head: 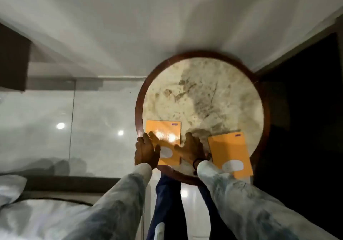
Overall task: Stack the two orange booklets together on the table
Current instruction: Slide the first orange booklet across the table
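Two orange booklets lie flat on a round marble table (204, 95) with a dark wooden rim. The left booklet (164, 130) sits near the table's front left edge. My left hand (145, 150) rests on its left edge, fingers spread over the cover. My right hand (192, 147) lies on the table at that booklet's right edge, fingers apart, touching its side. The right booklet (229, 150) lies apart by the front right edge, tilted slightly, partly under my right sleeve. Neither booklet is lifted.
A white wall stands behind the table. A glossy tiled floor (55, 128) spreads to the left. A bed with white bedding (27, 217) is at the lower left. A dark area (306, 110) lies to the right of the table.
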{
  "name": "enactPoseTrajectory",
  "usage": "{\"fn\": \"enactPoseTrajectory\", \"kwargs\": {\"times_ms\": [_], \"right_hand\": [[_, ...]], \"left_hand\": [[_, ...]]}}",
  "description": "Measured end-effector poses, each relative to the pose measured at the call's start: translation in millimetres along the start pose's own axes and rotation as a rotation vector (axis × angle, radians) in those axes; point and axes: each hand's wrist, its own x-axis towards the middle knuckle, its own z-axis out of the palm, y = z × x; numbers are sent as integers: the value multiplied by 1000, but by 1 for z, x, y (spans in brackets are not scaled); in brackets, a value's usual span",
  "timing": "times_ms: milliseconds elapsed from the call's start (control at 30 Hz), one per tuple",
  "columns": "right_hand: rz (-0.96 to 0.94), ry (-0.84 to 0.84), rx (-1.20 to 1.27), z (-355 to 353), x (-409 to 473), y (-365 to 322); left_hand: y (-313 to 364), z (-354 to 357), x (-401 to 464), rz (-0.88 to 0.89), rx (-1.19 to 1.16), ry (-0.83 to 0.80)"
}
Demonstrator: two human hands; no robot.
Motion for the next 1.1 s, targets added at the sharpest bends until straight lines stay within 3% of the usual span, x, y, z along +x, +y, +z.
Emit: {"fn": "enactPoseTrajectory", "kwargs": {"times_ms": [133, 300, 400, 533, 667, 833, 967, 1100], "right_hand": [[84, 37, 63, 38, 16, -1], [151, 248, 160, 56, 34, -5], [187, 258, 229, 54, 45, -6], [162, 307, 332, 23, 71, -17], [111, 448, 415, -48, 132, -48], [24, 557, 370, -109, 188, -62], [47, 525, 358, -121, 193, -45], [87, 474, 319, -132, 148, 5]], "left_hand": [[-11, 27, 18, -129, -79, 7], [-3, 31, 45, -364, -149, 79], [0, 24, 60, -410, -183, 85], [28, -9, 97, -271, -244, 110], [102, -44, 161, -88, -318, 111], [165, -47, 209, -78, -373, 130], [174, -38, 204, -51, -175, 206], [164, -9, 148, -36, -205, 193]]}}
